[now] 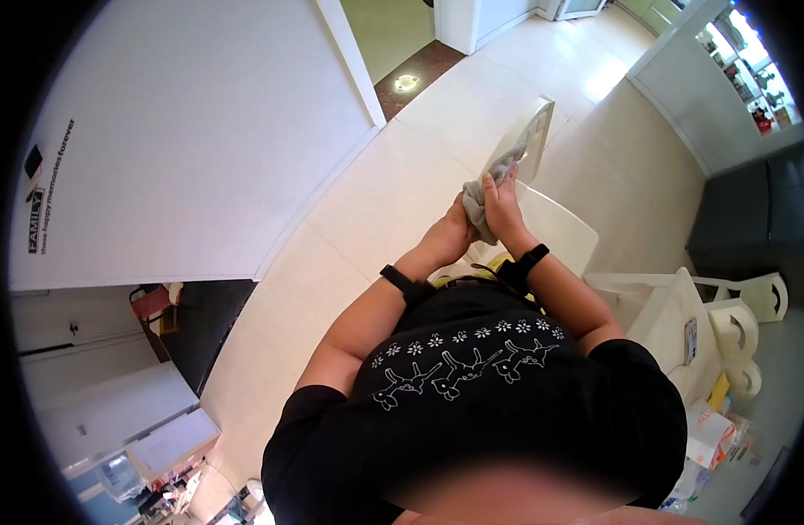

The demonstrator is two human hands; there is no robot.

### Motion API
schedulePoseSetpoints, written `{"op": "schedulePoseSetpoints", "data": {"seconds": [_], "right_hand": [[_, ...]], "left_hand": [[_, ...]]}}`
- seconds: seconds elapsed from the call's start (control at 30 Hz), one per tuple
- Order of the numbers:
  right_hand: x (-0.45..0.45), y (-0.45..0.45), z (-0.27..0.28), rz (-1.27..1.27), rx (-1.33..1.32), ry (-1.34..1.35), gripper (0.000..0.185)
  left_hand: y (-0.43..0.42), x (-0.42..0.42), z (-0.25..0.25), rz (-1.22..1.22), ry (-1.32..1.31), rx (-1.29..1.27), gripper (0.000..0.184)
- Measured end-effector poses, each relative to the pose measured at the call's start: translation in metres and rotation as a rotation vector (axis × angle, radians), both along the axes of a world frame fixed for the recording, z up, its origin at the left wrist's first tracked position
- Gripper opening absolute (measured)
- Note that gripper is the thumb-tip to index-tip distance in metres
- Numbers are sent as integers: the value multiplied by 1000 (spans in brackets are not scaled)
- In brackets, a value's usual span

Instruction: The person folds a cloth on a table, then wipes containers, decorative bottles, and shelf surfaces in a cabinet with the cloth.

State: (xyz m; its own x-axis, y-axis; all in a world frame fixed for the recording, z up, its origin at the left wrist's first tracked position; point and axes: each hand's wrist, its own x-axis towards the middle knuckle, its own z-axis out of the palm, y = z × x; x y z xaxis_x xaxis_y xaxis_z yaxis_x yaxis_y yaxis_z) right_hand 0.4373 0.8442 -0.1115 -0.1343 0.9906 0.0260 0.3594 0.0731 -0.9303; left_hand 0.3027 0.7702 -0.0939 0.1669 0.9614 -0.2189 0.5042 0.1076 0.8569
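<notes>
A grey cloth (477, 210) is bunched between my hands, and its far end lies along the white chair's backrest (535, 144). My left hand (454, 229) is closed around the near, crumpled part of the cloth. Against the other side of it, my right hand (502, 206) presses with the fingers pointing up toward the backrest. The chair's white seat (564, 229) shows just right of my right wrist. Both wrists wear black bands. Something yellow with a black strap (494, 264) shows at my waist, partly hidden by my arms.
On my right stands a white table (673, 332) with a phone-like object (691, 339), bags and other white chairs (733, 331) around it. A dark cabinet (752, 206) is beyond. A white wall (192, 140) runs along the left, with a doorway ahead.
</notes>
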Motion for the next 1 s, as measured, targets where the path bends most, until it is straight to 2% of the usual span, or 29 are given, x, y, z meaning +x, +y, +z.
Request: {"op": "schedulePoseSetpoints", "data": {"seconds": [0.07,0.13,0.27,0.33,0.37,0.43,0.47,0.67,0.73,0.83,0.9,0.97,1.0], "right_hand": [[1,-3,6,6,-15,-58,85],[3,-7,12,18,-75,-359,87],[5,-6,-23,-34,14,-177,87],[7,-9,-28,57,-24,-11,76],[10,-12,-31,48,-26,-16,76],[12,-26,-11,125,-191,111,65],[13,-33,-7,95,-194,94,56],[25,-61,3,45,-250,49,57],[25,-67,1,68,-261,72,57],[15,-71,7,114,-221,151,56],[6,-74,16,141,-184,208,57],[-4,-81,22,113,-4,69,61],[-8,-85,18,117,-10,78,61]], "left_hand": [[2,2,7,-14,32,-11,69],[2,3,19,32,51,-101,69],[3,-1,6,-31,88,-61,68],[1,-1,1,8,60,43,68],[1,-1,-3,-2,55,41,68],[0,-2,-10,15,72,71,66],[-1,-1,-11,11,67,70,66],[-9,4,-18,99,37,151,63],[-9,3,-5,78,25,183,61],[-11,1,4,45,54,113,63],[-13,1,-6,58,104,167,61],[-15,-3,-26,67,159,213,60],[-15,-7,-42,8,235,323,58]]}}
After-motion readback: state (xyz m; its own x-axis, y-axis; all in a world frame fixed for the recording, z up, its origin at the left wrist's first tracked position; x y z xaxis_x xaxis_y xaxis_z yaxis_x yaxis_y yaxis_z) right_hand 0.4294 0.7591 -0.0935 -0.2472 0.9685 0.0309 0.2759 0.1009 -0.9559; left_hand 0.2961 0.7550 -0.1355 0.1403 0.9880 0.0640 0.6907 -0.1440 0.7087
